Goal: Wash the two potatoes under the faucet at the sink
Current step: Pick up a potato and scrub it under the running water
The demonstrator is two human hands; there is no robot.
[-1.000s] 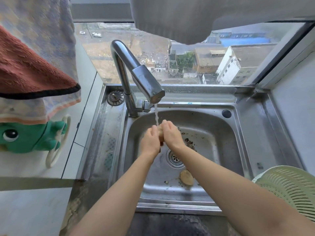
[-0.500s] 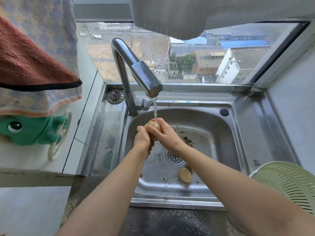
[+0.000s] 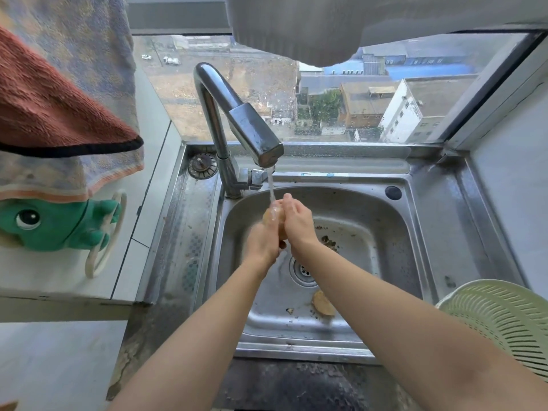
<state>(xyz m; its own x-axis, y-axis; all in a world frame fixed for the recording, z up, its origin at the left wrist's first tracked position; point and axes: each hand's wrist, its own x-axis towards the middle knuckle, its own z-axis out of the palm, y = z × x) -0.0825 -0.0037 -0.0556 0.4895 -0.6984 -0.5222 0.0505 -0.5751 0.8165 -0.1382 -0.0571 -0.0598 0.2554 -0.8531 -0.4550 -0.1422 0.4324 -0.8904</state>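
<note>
A pale brown potato point(image 3: 273, 215) is held between both hands, directly under the thin stream of water running from the steel faucet point(image 3: 255, 134). My left hand point(image 3: 262, 243) cups it from below and looks blurred. My right hand point(image 3: 298, 219) wraps it from the right side. The second potato point(image 3: 323, 303) lies on the floor of the steel sink point(image 3: 370, 209), near the front, just right of the drain point(image 3: 302, 269), partly hidden by my right forearm.
Bits of dirt and peel lie on the sink floor right of the drain. A pale green colander point(image 3: 504, 315) sits at the right front. Towels point(image 3: 59, 114) and a green toy-shaped holder point(image 3: 56, 223) hang at the left above a ledge. A window is behind.
The hands stay under the stream; my left hand has slid lower on the potato and is blurred, while my right hand has shifted up over its right side.
</note>
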